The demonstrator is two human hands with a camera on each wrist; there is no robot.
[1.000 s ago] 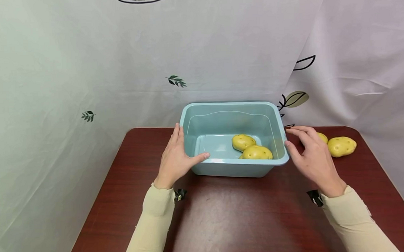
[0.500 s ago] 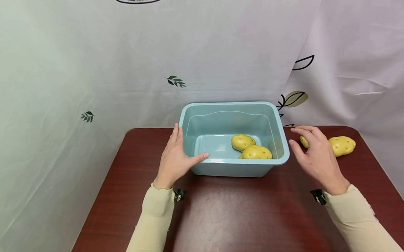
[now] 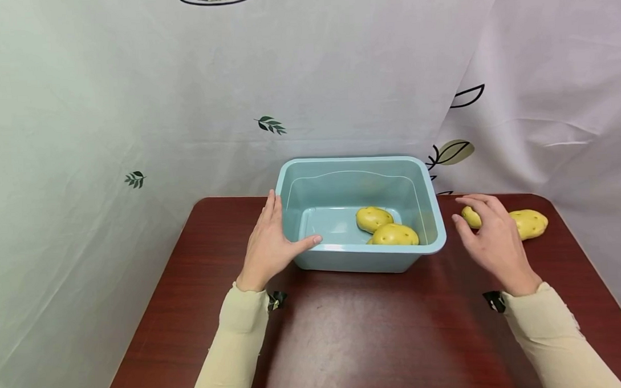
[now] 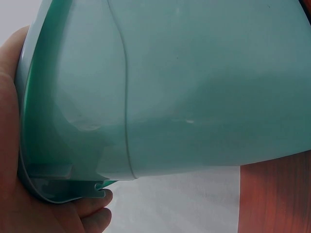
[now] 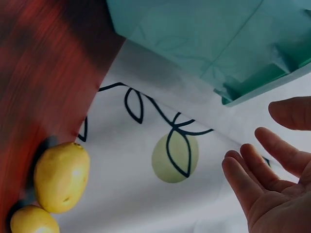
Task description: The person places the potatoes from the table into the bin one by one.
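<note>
A light blue plastic tub (image 3: 351,262) stands on the table. Inside it lie yellow potatoes (image 3: 395,235), two plainly visible and an edge of another partly hidden by the front one. My left hand (image 3: 266,241) rests at the tub's left front corner, fingers straight along the side and thumb on the front rim. In the left wrist view the palm lies against the tub's rim (image 4: 24,121). My right hand (image 3: 492,239), fingers loosely bent and holding nothing, is off the tub's right side. It partly covers two more potatoes (image 3: 530,224) on the table; the right wrist view shows both potatoes (image 5: 61,177).
The dark reddish wooden table (image 3: 336,341) extends in front of the tub and to both sides. Behind it hangs a pale cloth (image 3: 347,73) with leaf prints, close to the tub's back. Small dark bands (image 3: 494,302) show at both wrists.
My right hand has moved away from the tub's right rim, to the right, over the loose potatoes. The left hand and the tub have stayed in place.
</note>
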